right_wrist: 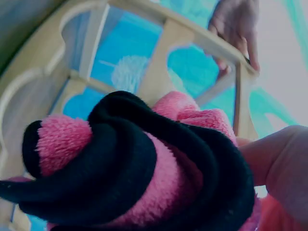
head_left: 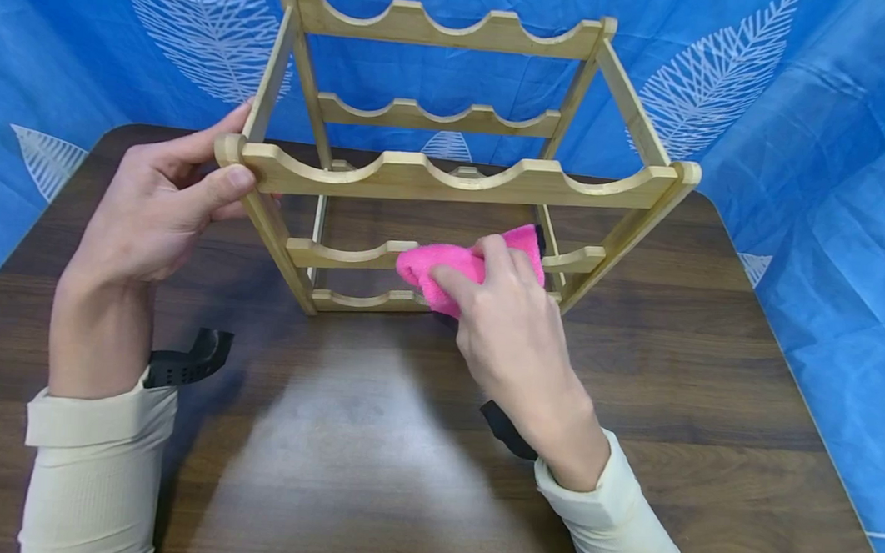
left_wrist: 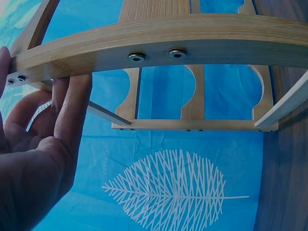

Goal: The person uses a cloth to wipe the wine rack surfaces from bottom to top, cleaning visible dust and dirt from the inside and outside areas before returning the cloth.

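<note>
Pink cloth (head_left: 450, 269) in right hand (head_left: 518, 339), pale wooden rack (head_left: 410, 179) gripped by left hand (head_left: 146, 202)

Head view: rack set on dark wood-grain counter (head_left: 656, 363), scalloped rails across front and back. Left hand holds its upper front corner on the person's left, thumb on the near side of the post, other fingers round behind, partly hidden. Right hand pinches the bunched cloth, thumb and fingers closed on it, at the two lower front rails, right of their middle; cloth and hand cover part of both. Black edge shows on cloth. Cream sleeves (head_left: 95, 459) on both arms, black strap (head_left: 190, 363) at left wrist, another dark strap (head_left: 508, 430) at right. Blue sheet (head_left: 856, 123) with white leaf prints (head_left: 207, 30) behind the counter and along its sides.

Left wrist view: fingers of left hand bent up against a rack bar at frame left; two metal bolts (left_wrist: 157, 55) sit in that bar, well apart from the fingers. Scalloped rails beyond, large leaf print below, counter along right edge.

Right wrist view: cloth fills the lower middle, fluffy pink with folded black parts; thumb against it at right, other fingers hidden. Rack behind, left hand at its corner near top right, blurry.
</note>
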Action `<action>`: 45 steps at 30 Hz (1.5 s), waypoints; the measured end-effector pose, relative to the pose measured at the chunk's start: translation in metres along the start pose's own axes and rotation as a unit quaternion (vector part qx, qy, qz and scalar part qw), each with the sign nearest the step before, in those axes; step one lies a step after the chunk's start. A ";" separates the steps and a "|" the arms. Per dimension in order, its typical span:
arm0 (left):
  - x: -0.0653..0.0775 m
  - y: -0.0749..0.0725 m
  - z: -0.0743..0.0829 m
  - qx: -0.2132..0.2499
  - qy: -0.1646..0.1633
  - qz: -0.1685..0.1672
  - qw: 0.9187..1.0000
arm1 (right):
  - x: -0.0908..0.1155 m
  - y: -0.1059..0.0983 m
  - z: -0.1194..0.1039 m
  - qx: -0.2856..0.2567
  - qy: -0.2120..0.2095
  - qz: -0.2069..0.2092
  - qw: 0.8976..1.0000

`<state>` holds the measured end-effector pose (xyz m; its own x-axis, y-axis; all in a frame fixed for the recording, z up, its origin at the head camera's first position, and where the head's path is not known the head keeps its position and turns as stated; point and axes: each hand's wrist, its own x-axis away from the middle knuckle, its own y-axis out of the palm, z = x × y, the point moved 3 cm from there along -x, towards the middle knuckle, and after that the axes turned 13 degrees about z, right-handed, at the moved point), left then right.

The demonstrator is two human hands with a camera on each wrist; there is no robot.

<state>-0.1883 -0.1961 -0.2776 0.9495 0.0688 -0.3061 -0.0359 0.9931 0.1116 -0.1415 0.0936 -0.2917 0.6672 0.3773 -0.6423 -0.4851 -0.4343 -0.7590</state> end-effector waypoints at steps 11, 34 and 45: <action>-0.002 0.003 0.001 0.005 -0.001 -0.006 1.000 | 0.001 -0.054 0.027 -0.133 0.014 0.104 0.986; -0.001 0.004 0.002 0.015 0.005 -0.011 1.000 | -0.009 -0.039 0.044 -0.121 0.176 0.243 0.946; 0.000 0.003 0.002 0.026 0.001 -0.003 1.000 | -0.009 -0.032 0.040 -0.178 0.139 0.278 0.934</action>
<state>-0.1881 -0.1933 -0.2755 0.9492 0.0631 -0.3082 -0.0144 0.9874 0.1579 -0.1547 0.1362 -0.2658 0.5132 -0.1926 -0.8364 -0.6140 -0.7633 -0.2009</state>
